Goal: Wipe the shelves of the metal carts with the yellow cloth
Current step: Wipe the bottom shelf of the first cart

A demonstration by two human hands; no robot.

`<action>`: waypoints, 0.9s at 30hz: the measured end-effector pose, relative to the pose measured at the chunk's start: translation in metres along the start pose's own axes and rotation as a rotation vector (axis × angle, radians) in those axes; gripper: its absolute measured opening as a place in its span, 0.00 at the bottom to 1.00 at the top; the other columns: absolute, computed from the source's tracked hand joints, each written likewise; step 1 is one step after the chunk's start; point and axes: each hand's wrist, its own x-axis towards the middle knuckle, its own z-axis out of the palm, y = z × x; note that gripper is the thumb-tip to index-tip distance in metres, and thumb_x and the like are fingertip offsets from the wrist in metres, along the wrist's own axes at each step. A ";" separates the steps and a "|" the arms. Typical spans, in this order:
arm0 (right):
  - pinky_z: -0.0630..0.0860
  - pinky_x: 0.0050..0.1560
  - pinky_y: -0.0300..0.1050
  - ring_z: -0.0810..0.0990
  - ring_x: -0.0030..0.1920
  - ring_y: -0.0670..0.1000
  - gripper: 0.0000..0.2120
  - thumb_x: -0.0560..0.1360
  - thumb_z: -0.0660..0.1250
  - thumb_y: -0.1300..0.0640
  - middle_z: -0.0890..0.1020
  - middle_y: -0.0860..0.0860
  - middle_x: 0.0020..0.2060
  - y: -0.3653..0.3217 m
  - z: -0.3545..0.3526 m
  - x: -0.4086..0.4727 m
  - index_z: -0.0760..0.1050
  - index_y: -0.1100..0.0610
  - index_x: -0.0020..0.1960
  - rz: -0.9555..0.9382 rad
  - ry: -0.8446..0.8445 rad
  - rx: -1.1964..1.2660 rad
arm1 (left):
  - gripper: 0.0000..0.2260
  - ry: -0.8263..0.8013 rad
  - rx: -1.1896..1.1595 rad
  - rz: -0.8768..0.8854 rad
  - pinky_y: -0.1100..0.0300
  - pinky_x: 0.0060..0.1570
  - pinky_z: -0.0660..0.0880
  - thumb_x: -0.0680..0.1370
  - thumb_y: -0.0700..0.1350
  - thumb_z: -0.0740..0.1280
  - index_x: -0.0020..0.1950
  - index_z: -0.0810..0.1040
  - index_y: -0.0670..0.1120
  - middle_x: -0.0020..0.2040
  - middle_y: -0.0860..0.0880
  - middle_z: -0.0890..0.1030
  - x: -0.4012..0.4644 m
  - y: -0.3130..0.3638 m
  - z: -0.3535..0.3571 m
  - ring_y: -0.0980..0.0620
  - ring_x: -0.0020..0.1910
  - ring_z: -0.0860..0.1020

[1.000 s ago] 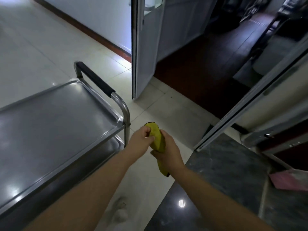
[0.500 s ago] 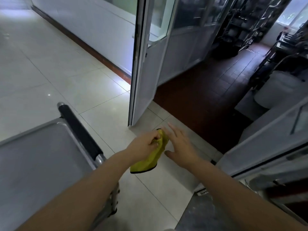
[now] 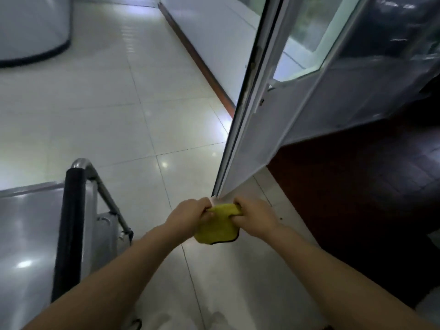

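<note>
Cloth (image 3: 217, 226) hangs in mid-air just right of the cart (image 3: 35, 234), its top edge pinched between left hand (image 3: 189, 216) and right hand (image 3: 256, 217), so wiping looks not yet begun on the shelf in view.

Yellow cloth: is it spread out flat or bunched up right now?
Partly spread, not flat. The left hand and right hand each grip an upper corner of the yellow cloth, which hangs between them above the floor.
</note>
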 end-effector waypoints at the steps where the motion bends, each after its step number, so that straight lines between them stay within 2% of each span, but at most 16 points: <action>1: 0.64 0.29 0.43 0.73 0.36 0.51 0.08 0.72 0.66 0.55 0.73 0.48 0.35 0.002 -0.006 0.019 0.66 0.51 0.44 -0.033 -0.017 -0.007 | 0.12 0.024 -0.001 -0.047 0.61 0.46 0.70 0.82 0.52 0.56 0.59 0.73 0.48 0.47 0.49 0.75 0.006 -0.006 -0.002 0.50 0.46 0.73; 3: 0.69 0.31 0.46 0.76 0.34 0.54 0.07 0.71 0.65 0.56 0.75 0.50 0.32 0.002 -0.014 0.056 0.67 0.52 0.43 -0.094 -0.065 0.010 | 0.12 0.097 -0.048 -0.157 0.59 0.46 0.70 0.81 0.52 0.57 0.58 0.74 0.48 0.47 0.48 0.74 0.016 -0.021 -0.010 0.49 0.46 0.73; 7: 0.65 0.30 0.43 0.76 0.36 0.54 0.07 0.71 0.64 0.55 0.75 0.49 0.33 -0.019 -0.021 0.129 0.65 0.51 0.44 -0.227 -0.132 -0.013 | 0.08 0.224 -0.149 -0.302 0.59 0.45 0.68 0.80 0.53 0.60 0.52 0.74 0.52 0.45 0.50 0.71 0.037 -0.059 -0.029 0.50 0.46 0.71; 11: 0.70 0.35 0.46 0.78 0.37 0.55 0.07 0.71 0.63 0.57 0.78 0.52 0.35 -0.048 -0.027 0.210 0.64 0.50 0.44 -0.308 -0.175 -0.019 | 0.08 0.231 -0.104 -0.381 0.59 0.46 0.67 0.74 0.51 0.68 0.47 0.70 0.53 0.44 0.53 0.71 0.067 -0.106 -0.056 0.53 0.47 0.68; 15: 0.69 0.35 0.44 0.78 0.38 0.55 0.08 0.70 0.64 0.58 0.75 0.49 0.33 -0.081 -0.037 0.290 0.65 0.51 0.45 -0.340 -0.215 -0.063 | 0.04 0.272 -0.059 -0.462 0.58 0.39 0.66 0.71 0.45 0.68 0.41 0.73 0.49 0.38 0.52 0.73 0.111 -0.158 -0.098 0.51 0.43 0.72; 18: 0.67 0.30 0.42 0.76 0.34 0.54 0.08 0.69 0.63 0.60 0.76 0.49 0.32 -0.109 -0.052 0.347 0.68 0.53 0.46 -0.317 -0.227 -0.043 | 0.11 0.313 -0.138 -0.521 0.60 0.32 0.63 0.69 0.43 0.67 0.33 0.65 0.52 0.34 0.53 0.69 0.138 -0.192 -0.137 0.49 0.39 0.73; 21: 0.69 0.27 0.40 0.75 0.29 0.50 0.10 0.68 0.64 0.59 0.80 0.51 0.36 -0.139 -0.063 0.402 0.71 0.51 0.49 -0.326 -0.250 0.010 | 0.10 0.393 -0.176 -0.589 0.64 0.30 0.61 0.71 0.43 0.65 0.34 0.65 0.52 0.34 0.54 0.69 0.157 -0.225 -0.179 0.52 0.37 0.71; 24: 0.75 0.34 0.41 0.80 0.34 0.52 0.12 0.69 0.66 0.58 0.82 0.50 0.39 -0.170 -0.062 0.455 0.75 0.49 0.52 -0.377 -0.303 0.002 | 0.02 0.418 -0.158 -0.656 0.65 0.30 0.62 0.72 0.43 0.65 0.43 0.73 0.48 0.34 0.54 0.70 0.168 -0.261 -0.212 0.52 0.38 0.72; 27: 0.72 0.37 0.40 0.79 0.40 0.52 0.07 0.69 0.66 0.59 0.80 0.48 0.36 -0.206 -0.049 0.514 0.77 0.50 0.45 -0.479 -0.376 -0.093 | 0.02 0.436 -0.151 -0.738 0.64 0.30 0.63 0.73 0.43 0.64 0.44 0.73 0.47 0.34 0.54 0.71 0.175 -0.301 -0.238 0.51 0.38 0.73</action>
